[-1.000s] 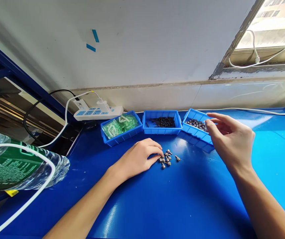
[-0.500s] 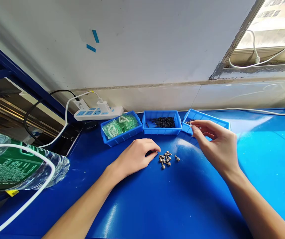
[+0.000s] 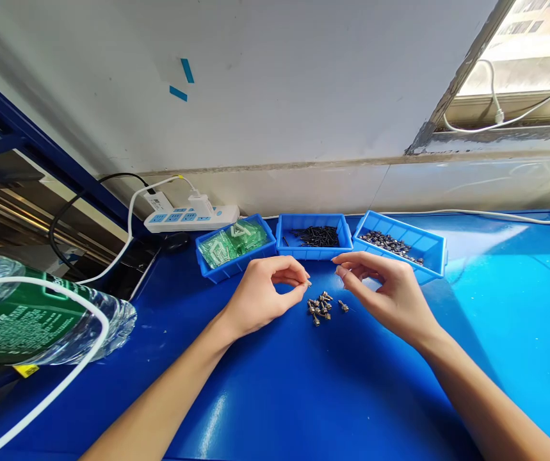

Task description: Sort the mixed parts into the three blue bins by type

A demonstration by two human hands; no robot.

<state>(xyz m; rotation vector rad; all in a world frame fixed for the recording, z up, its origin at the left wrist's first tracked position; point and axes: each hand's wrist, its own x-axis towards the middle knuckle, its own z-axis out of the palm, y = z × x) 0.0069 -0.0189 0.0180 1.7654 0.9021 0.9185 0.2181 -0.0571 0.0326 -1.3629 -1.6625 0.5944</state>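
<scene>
My left hand [image 3: 267, 291] is closed in a pinch just left of a small pile of metal screws [image 3: 319, 307]; what its fingertips hold is too small to name. To the right of the pile, my right hand [image 3: 383, 285] has thumb and forefinger close together, and anything between them is too small to make out. Behind it stands a blue bin with small metal parts [image 3: 387, 244]. The middle blue bin holds black screws [image 3: 320, 236]. Green printed plastic packets [image 3: 236, 242] fill the left blue bin [image 3: 243, 264].
A white power strip [image 3: 193, 218] with plugs and cables lies behind the left bin. At the left edge is a large green-labelled bottle [image 3: 29, 317], with a white cable crossing in front. The wall [image 3: 303, 83] rises behind the blue table [image 3: 275, 397].
My right hand has moved left and down from the right bin, uncovering the metal parts in it. My left hand has lifted slightly, its fingertips now pinched above the table.
</scene>
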